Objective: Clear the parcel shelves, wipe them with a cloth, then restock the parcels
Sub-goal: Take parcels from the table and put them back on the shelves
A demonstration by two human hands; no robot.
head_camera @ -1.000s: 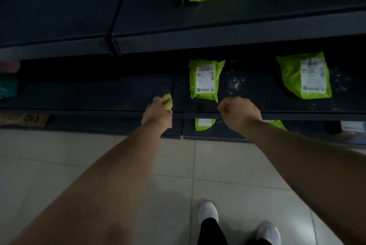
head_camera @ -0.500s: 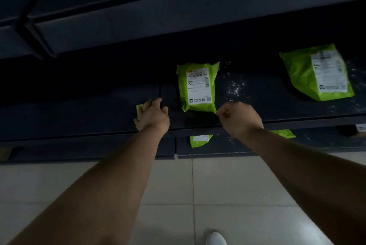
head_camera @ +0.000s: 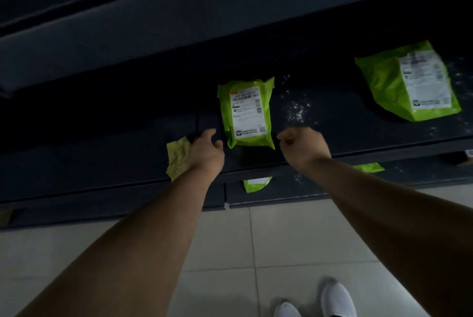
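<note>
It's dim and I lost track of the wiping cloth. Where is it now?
In the head view, the yellow-green cloth lies near the front of the dark shelf, partly under the left hand, just left of the nearer green parcel.
</note>
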